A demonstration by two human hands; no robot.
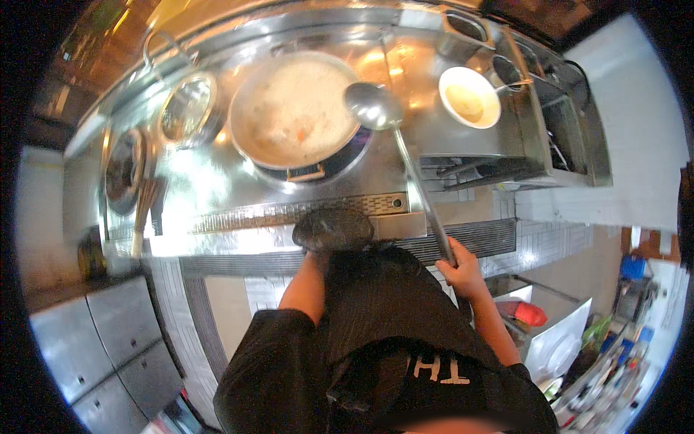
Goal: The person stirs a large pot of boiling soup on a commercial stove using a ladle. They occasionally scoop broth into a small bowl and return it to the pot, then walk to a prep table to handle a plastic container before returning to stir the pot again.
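Note:
My right hand (462, 269) grips the long metal handle of a large ladle (374, 106). The ladle's bowl is raised beside the right rim of a wide wok (295, 116). Pale, frothy liquid fills the wok, with a small orange piece near its front. At the counter's front edge, my left forearm (306, 287) ends at a dark, rounded item (332, 228), perhaps a cloth or mitt. That dark item hides my left hand, so its fingers cannot be seen. On the right of the steel counter stands a white bowl (469, 97) with yellowish liquid in it.
Left of the wok sit a round metal strainer or pot (188, 111) and a dark round vessel (124, 171). A bamboo wok brush (143, 209) lies by the left front edge. Metal containers (466, 32) stand at the back right. A slotted drain (374, 204) lines the counter front.

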